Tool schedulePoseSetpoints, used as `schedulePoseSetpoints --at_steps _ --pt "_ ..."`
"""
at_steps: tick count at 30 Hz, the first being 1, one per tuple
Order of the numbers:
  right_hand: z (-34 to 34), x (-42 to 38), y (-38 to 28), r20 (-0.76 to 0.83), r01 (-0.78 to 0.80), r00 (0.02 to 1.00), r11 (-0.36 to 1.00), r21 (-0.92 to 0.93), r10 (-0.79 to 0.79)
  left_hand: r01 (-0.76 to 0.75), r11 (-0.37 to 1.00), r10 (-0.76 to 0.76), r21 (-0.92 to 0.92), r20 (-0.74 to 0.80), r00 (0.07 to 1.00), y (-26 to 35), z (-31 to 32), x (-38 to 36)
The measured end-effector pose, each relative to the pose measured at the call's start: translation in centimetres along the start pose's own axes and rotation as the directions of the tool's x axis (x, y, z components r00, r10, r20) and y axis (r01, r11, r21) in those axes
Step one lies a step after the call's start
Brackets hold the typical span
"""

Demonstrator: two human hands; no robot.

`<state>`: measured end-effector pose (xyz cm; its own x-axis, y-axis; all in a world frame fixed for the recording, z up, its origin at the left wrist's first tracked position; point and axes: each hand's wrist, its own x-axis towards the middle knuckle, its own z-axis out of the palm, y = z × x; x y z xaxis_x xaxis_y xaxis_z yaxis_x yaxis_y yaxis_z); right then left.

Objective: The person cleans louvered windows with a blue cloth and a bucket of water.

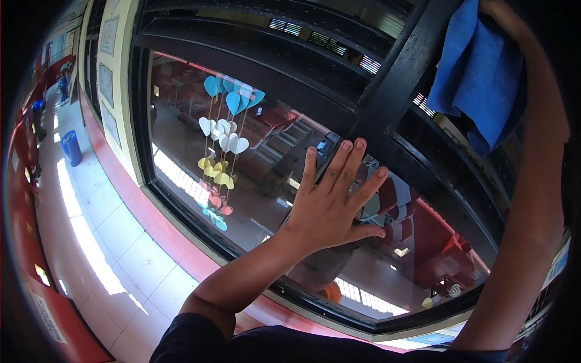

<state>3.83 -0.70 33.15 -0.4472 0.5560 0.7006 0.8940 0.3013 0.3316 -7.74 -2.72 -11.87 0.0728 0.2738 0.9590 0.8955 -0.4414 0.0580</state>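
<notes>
With fingers spread, my left hand (pixel 339 193) lies flat against the window, its fingertips reaching the black frame (pixel 387 109) and its palm over the glass pane (pixel 278 206). My right hand (pixel 505 17) is raised at the top right edge of the view, partly cut off. From it hangs a blue cloth (pixel 478 78), draped over the dark slats of the upper window. The fingers gripping the cloth are mostly hidden.
Strings of paper hearts (pixel 221 145) in blue, white, yellow and pink hang by the glass. Chairs and reflections show through the pane. On the left, a blue bin (pixel 71 148) stands on the tiled corridor floor (pixel 133 242). Framed papers (pixel 109 85) line the wall.
</notes>
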Motion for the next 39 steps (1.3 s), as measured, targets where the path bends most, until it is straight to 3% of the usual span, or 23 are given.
schedulePoseSetpoints --at_steps 7,10,13,16,18,22,25,28,30,31,32,34,35,37,38,39 --pt "0.0 -0.1 1.5 -0.032 0.021 0.999 1.0 0.01 -0.021 0.038 0.998 -0.041 0.055 0.062 0.997 -0.2 0.2 0.5" --pt "0.1 -0.8 0.8 -0.022 0.034 0.999 0.999 0.009 -0.033 0.016 0.999 -0.016 -0.037 -0.026 1.0 -0.6 0.1 -0.1" --pt "0.0 -1.9 -0.1 -0.026 0.032 0.999 0.999 0.004 -0.032 -0.153 0.987 0.137 -0.045 -0.251 0.958 -1.3 0.6 -3.9" --pt "-0.3 -2.0 -1.0 -0.028 0.033 0.999 0.999 0.011 -0.033 -0.076 0.991 0.065 -0.113 -0.1 0.993 -1.6 -0.3 -9.4" --pt "-0.5 -2.1 -1.4 -0.026 0.037 0.999 0.999 0.012 -0.037 0.065 0.976 -0.062 -0.206 0.02 0.998 -1.7 -0.6 -13.8" --pt "-0.7 -1.9 -1.6 -0.033 0.044 0.999 0.999 0.016 -0.043 0.298 0.939 -0.209 -0.172 0.4 0.892 -1.8 -2.4 -21.6" --pt "-0.8 -2.1 -1.6 -0.035 0.048 0.998 0.999 0.007 -0.047 0.429 0.877 -0.292 -0.217 0.47 0.833 -0.8 -4.0 -23.5" --pt "-0.4 -2.4 -1.7 -0.011 0.065 0.998 0.998 0.016 -0.065 0.445 0.872 -0.247 -0.205 0.599 0.761 -0.1 -4.8 -23.5" --pt "1.5 -1.2 -1.1 -0.206 0.03 0.978 0.999 0.037 -0.022 0.416 0.885 -0.211 -0.209 0.616 0.759 0.3 -5.1 -23.9" --pt "0.9 -2.7 -1.4 -0.148 0.129 0.982 0.99 0.06 -0.119 0.398 0.893 -0.193 -0.211 0.62 0.761 0.5 -5.1 -23.8" --pt "0.9 -2.6 -1.4 -0.185 0.024 0.982 1.0 -0.01 -0.025 0.409 0.887 -0.202 -0.215 0.616 0.761 0.9 -5.4 -23.9" --pt "0.4 -4.3 -1.4 -0.17 0.11 0.982 0.985 0.135 -0.086 0.414 0.884 -0.214 -0.217 0.599 0.771 1.0 -5.9 -24.2" --pt "2.2 -2.7 1.3 -0.329 0.279 0.927 0.92 0.275 -0.183 0.438 0.873 -0.225 -0.213 0.62 0.752 1.0 -6.2 -24.6" --pt "3.1 -5.2 0.4 -0.452 0.094 0.891 0.991 0.091 -0.043 0.434 0.884 -0.24 -0.175 0.628 0.741 1.2 -7.0 -25.5" --pt "3.7 -5.6 1.4 -0.456 0.029 0.888 0.998 -0.064 -0.055 0.434 0.888 -0.253 -0.153 0.627 0.737 1.1 -7.3 -26.1" --pt "5.4 -4.8 3.9 -0.558 0.173 0.776 0.949 -0.263 -0.296 0.442 0.886 -0.265 -0.141 0.628 0.732 0.8 -7.2 -27.2"
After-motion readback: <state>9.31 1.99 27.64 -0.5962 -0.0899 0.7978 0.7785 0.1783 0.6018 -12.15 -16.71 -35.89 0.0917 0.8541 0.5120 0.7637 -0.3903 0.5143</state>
